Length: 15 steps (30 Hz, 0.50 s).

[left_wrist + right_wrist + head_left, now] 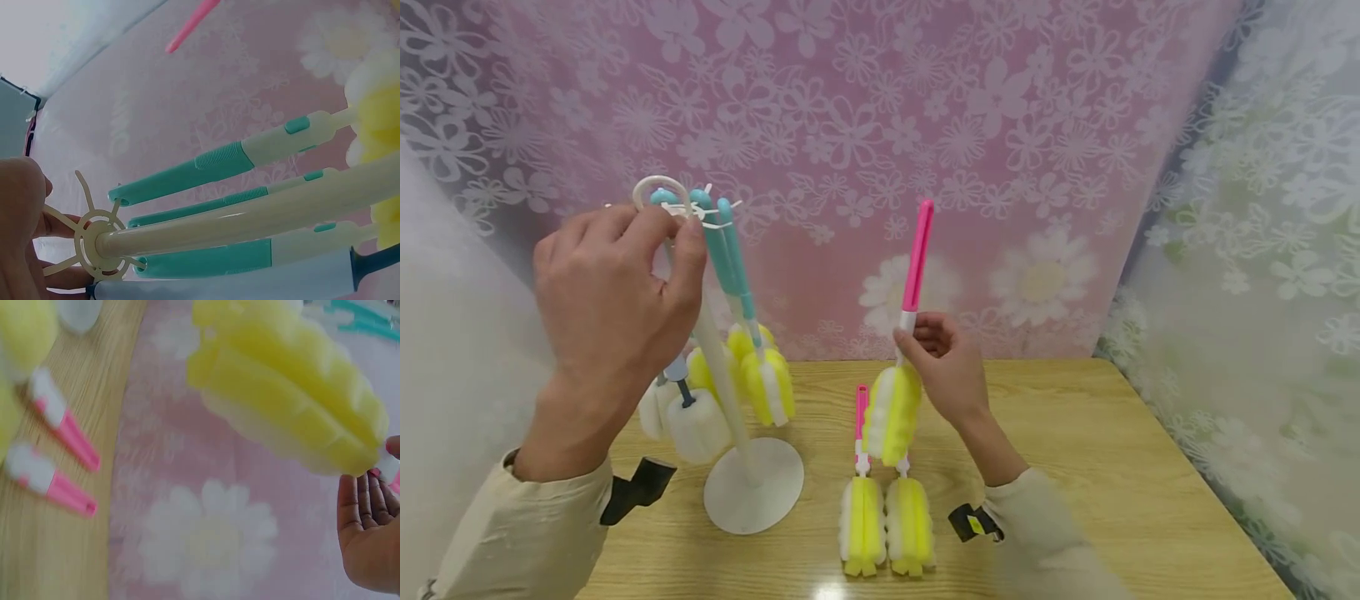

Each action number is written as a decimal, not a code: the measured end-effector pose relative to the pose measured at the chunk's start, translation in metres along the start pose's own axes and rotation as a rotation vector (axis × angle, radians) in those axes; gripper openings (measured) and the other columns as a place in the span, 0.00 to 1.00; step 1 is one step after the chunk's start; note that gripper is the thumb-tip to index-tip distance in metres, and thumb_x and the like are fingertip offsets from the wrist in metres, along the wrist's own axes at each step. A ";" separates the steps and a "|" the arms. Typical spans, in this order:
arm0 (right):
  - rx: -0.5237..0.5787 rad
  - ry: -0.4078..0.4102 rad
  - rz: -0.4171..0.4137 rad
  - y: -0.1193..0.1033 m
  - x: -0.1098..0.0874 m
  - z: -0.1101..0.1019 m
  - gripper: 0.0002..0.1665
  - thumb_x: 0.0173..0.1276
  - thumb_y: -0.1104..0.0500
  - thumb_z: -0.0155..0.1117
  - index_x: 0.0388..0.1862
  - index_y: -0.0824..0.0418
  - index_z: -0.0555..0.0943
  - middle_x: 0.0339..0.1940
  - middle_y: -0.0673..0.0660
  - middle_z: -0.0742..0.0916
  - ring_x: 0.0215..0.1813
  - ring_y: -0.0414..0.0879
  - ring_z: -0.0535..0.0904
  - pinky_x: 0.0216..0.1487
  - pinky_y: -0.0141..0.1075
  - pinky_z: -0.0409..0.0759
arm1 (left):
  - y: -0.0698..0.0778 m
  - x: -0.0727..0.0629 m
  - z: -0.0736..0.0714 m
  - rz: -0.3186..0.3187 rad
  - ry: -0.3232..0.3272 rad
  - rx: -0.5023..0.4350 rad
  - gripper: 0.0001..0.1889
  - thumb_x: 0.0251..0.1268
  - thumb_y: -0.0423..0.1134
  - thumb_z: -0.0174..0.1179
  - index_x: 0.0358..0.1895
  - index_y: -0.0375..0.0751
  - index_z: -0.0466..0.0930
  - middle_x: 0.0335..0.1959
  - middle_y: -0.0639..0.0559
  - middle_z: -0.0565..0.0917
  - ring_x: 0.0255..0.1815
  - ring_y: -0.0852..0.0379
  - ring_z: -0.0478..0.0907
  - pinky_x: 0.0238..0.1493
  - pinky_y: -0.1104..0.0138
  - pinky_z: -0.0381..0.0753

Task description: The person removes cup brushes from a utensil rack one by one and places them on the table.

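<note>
The right hand (951, 367) pinches a pink-handled sponge brush (892, 412) at its white neck, just above the yellow-and-white head. The brush's long axis runs near upright, handle up, its top leaning a little to the right; it hangs clear of the table. The left hand (625, 267) grips the top of a white hanging stand (718, 358), fingers among the prongs around its hub (92, 244). That hub lies well to the left of the held brush, about level with the handle's tip in the head view, and the left hand is the one at it.

Between the two hang teal-handled brushes (724, 250), their yellow heads on the side facing the held brush, so they stand in the way; some prongs beside the left fingers look bare. A pale-blue-handled brush (231, 281) hangs there too. Two more pink-handled brushes (862, 521) lie side by side on the wood-grain table (1045, 467), below the held one.
</note>
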State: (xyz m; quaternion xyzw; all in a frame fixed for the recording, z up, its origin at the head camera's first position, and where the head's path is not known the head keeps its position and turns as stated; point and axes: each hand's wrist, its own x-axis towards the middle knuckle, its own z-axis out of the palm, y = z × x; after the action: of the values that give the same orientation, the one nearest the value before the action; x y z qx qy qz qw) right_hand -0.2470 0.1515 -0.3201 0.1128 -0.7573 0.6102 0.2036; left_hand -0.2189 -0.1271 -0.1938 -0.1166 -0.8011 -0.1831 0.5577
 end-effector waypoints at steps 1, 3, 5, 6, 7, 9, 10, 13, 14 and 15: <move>-0.022 0.005 0.043 0.005 0.000 -0.008 0.20 0.63 0.54 0.68 0.48 0.64 0.78 0.39 0.58 0.83 0.40 0.47 0.80 0.41 0.34 0.79 | 0.000 0.000 0.000 -0.001 0.000 0.001 0.23 0.68 0.50 0.43 0.32 0.37 0.83 0.34 0.38 0.83 0.44 0.34 0.76 0.44 0.40 0.68; -0.057 0.011 0.115 0.016 0.000 -0.024 0.19 0.64 0.54 0.67 0.48 0.65 0.78 0.38 0.59 0.83 0.38 0.48 0.80 0.39 0.34 0.80 | 0.000 0.000 0.001 -0.005 -0.001 0.000 0.23 0.68 0.51 0.44 0.32 0.37 0.83 0.35 0.37 0.83 0.45 0.34 0.76 0.45 0.40 0.68; -0.085 0.002 0.199 0.028 -0.003 -0.037 0.19 0.64 0.55 0.66 0.47 0.66 0.77 0.37 0.60 0.83 0.37 0.48 0.80 0.38 0.34 0.81 | 0.000 -0.001 0.001 -0.009 -0.003 -0.002 0.23 0.68 0.51 0.45 0.32 0.37 0.83 0.35 0.37 0.83 0.45 0.33 0.76 0.46 0.39 0.67; -0.098 -0.007 0.234 0.035 -0.005 -0.043 0.18 0.65 0.56 0.66 0.47 0.67 0.77 0.37 0.61 0.83 0.36 0.48 0.81 0.38 0.35 0.81 | 0.000 -0.001 0.001 -0.010 -0.007 -0.004 0.23 0.69 0.51 0.45 0.33 0.36 0.83 0.36 0.37 0.83 0.45 0.33 0.76 0.46 0.40 0.67; -0.112 -0.017 0.270 0.042 -0.008 -0.047 0.18 0.65 0.56 0.65 0.47 0.68 0.77 0.36 0.61 0.83 0.35 0.47 0.81 0.38 0.35 0.82 | 0.000 -0.001 0.000 -0.011 -0.008 -0.003 0.23 0.69 0.51 0.46 0.33 0.36 0.83 0.36 0.37 0.83 0.46 0.33 0.76 0.47 0.40 0.67; -0.162 -0.039 0.337 0.056 -0.014 -0.055 0.19 0.65 0.56 0.65 0.47 0.69 0.77 0.36 0.61 0.84 0.34 0.46 0.81 0.36 0.34 0.82 | -0.001 -0.001 -0.001 -0.011 -0.015 -0.002 0.23 0.69 0.52 0.46 0.33 0.37 0.83 0.36 0.37 0.83 0.46 0.33 0.76 0.47 0.40 0.67; -0.189 -0.050 0.371 0.063 -0.017 -0.058 0.20 0.65 0.55 0.66 0.47 0.69 0.77 0.35 0.60 0.84 0.33 0.46 0.81 0.36 0.34 0.82 | -0.001 -0.001 -0.001 -0.009 -0.016 -0.002 0.23 0.69 0.51 0.46 0.33 0.37 0.83 0.36 0.37 0.83 0.46 0.34 0.76 0.47 0.40 0.67; -0.264 -0.088 0.437 0.084 -0.028 -0.065 0.21 0.64 0.54 0.66 0.46 0.70 0.77 0.33 0.59 0.84 0.31 0.46 0.80 0.33 0.35 0.80 | 0.000 -0.001 -0.001 -0.002 -0.020 0.003 0.22 0.69 0.51 0.46 0.33 0.37 0.83 0.36 0.38 0.83 0.46 0.34 0.75 0.46 0.40 0.68; -0.291 -0.101 0.456 0.090 -0.032 -0.067 0.21 0.64 0.54 0.66 0.46 0.70 0.77 0.33 0.58 0.84 0.31 0.46 0.80 0.33 0.35 0.80 | 0.000 -0.002 -0.001 0.002 -0.019 0.006 0.22 0.69 0.51 0.46 0.33 0.37 0.83 0.35 0.38 0.83 0.46 0.34 0.76 0.45 0.40 0.68; -0.318 -0.113 0.476 0.096 -0.035 -0.068 0.20 0.64 0.54 0.66 0.45 0.70 0.77 0.32 0.58 0.84 0.31 0.46 0.80 0.32 0.35 0.79 | 0.001 -0.002 0.000 0.005 -0.020 0.006 0.22 0.69 0.51 0.46 0.33 0.38 0.83 0.35 0.38 0.83 0.45 0.34 0.76 0.45 0.40 0.68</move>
State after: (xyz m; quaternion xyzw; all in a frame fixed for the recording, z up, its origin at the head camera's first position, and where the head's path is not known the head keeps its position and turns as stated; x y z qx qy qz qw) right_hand -0.2439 0.2371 -0.4081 -0.0675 -0.8587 0.5073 0.0271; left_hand -0.2178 -0.1267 -0.1952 -0.1189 -0.8070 -0.1780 0.5504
